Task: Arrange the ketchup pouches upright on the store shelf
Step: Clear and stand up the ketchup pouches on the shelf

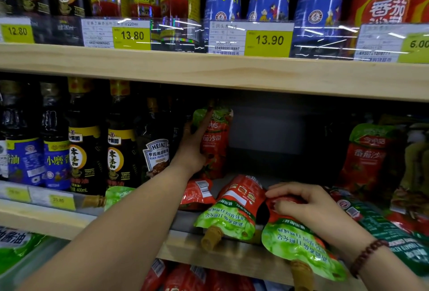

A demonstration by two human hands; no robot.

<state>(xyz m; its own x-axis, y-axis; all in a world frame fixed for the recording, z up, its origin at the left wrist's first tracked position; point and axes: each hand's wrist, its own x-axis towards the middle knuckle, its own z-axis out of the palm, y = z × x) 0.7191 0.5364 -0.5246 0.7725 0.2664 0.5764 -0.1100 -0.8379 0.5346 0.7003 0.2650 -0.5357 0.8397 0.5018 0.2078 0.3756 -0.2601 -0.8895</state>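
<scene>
An upright ketchup pouch (pixel 216 142) is held at the back of the middle shelf (pixel 183 247) by the left hand (pixel 193 146). The grip of that hand is closed round the pouch's left side, with the fingers laid up along its green top. Just to its left, a Heinz bottle (pixel 156 153) is stood, touching or almost touching the hand. To the right of the held pouch, a wide dark gap of open room is seen, as far as a second upright pouch (pixel 366 156) well apart at the right. Little room is left above, as the pouch's top is close under the upper shelf board (pixel 209 72). At the front, a lying pouch (pixel 294 246) is gripped by the right hand (pixel 308 207); the fingers are curled onto its red end. This pouch is tipped over the shelf's front edge, and its brown cap (pixel 301 272) is hung past the edge. Just beside it, touching it, a middle pouch (pixel 234 209) is laid flat, with its cap also poked over the edge. A small red pouch (pixel 197 194) with a barcode is laid behind the left arm. A green pouch end (pixel 118 194) is seen lying in front of the dark bottles (pixel 118 158) at the left.
</scene>
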